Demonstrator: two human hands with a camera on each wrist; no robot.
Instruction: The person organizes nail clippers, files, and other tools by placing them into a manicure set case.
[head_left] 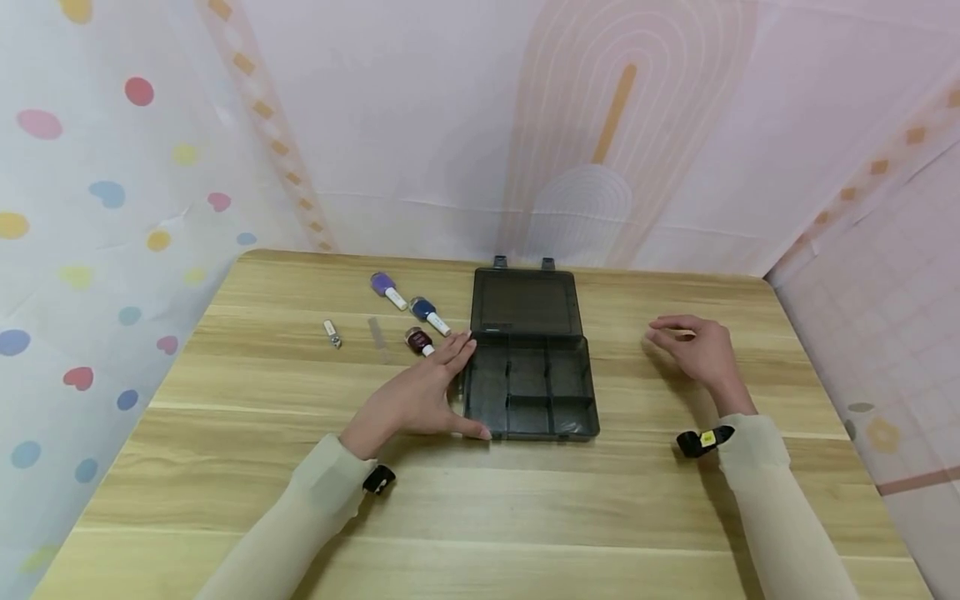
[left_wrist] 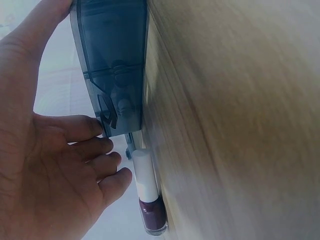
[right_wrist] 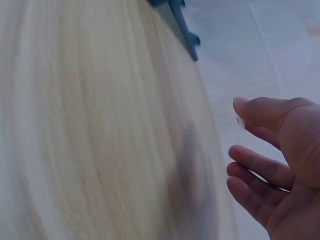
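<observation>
Currently, open compartment box [head_left: 528, 375] sits mid-frame, long axis running up-frame; left hand [head_left: 420, 396], nearer, grips its left side; right hand [head_left: 699, 352], loosely curled, seemingly empty, well apart at frame right.

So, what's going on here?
A person's left hand holds a dark divided box by its left side, its lid open. The right hand hovers over the table to the box's right; whether it holds anything is hard to tell. Three nail polish bottles and what looks like a nail clipper lie to the left.
</observation>
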